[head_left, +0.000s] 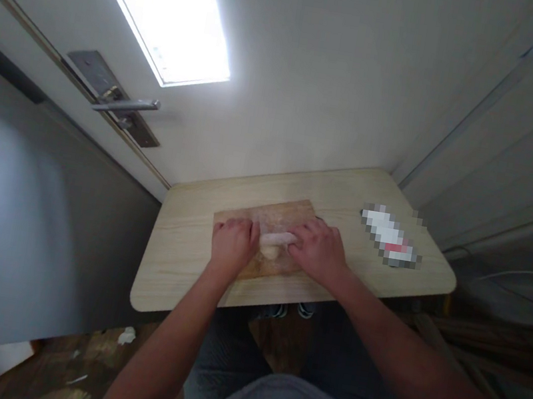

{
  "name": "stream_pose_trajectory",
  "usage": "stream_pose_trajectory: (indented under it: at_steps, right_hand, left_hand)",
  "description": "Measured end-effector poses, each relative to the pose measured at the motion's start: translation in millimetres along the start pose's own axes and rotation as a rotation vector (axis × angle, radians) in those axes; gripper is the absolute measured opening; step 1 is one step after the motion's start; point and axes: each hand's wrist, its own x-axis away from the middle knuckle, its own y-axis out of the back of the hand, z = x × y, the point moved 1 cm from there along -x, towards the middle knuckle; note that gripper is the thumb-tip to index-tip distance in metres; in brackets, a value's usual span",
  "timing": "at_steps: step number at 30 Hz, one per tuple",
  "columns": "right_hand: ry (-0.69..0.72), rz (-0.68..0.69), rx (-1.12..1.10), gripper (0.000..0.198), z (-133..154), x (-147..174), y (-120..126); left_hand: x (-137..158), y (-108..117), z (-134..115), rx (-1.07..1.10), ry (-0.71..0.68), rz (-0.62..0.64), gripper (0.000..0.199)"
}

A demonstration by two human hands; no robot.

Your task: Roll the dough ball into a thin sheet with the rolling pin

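Note:
A pale, floury rolling pin (278, 238) spans the space between my two hands. My left hand (233, 243) is closed around its left end and my right hand (318, 247) around its right end; both ends are hidden by the fingers. Just below the pin, and partly covered by it, is a small pale lump of dough (269, 252). Under everything lies a brown wooden board (269, 213) with whitish flour marks, set at a slight slant on the table.
The light wood table (178, 246) has rounded corners and stands against a white door with a metal handle (127, 104). A blurred-out flat object (389, 236) lies to the right. A grey panel (17, 207) rises at the left.

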Motion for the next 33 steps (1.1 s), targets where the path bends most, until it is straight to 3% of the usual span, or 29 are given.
stream_pose_trajectory:
  at_steps: [2,6,10,14,23,28,33]
  right_hand:
    - [0.004,0.029,0.001,0.028,-5,-1,-1]
    - [0.003,0.016,-0.004,0.041,-14,-4,-3]
    - [-0.12,-0.027,0.029,0.05,-17,-8,-10]
    - [-0.209,-0.064,0.087,0.049,-17,-9,-21]
    - [-0.213,-0.073,0.093,0.05,-19,-5,-33]
    - [-0.26,-0.053,0.109,0.054,-18,-5,-35]
    - [-0.284,0.015,0.133,0.056,-14,-12,-18]
  left_hand:
    - [1,-6,1,-0.049,-0.034,0.071,0.04]
    - [3,-14,1,-0.087,-0.051,0.082,0.043]
    - [1,-19,3,-0.061,0.002,0.102,0.051]
    - [0,-23,4,-0.037,0.047,0.076,0.059]
    - [-2,-27,3,-0.017,0.071,0.081,0.065]
    - [-6,-24,2,-0.03,0.07,0.094,0.066]
    - [-17,-9,3,-0.038,0.093,0.079,0.065]
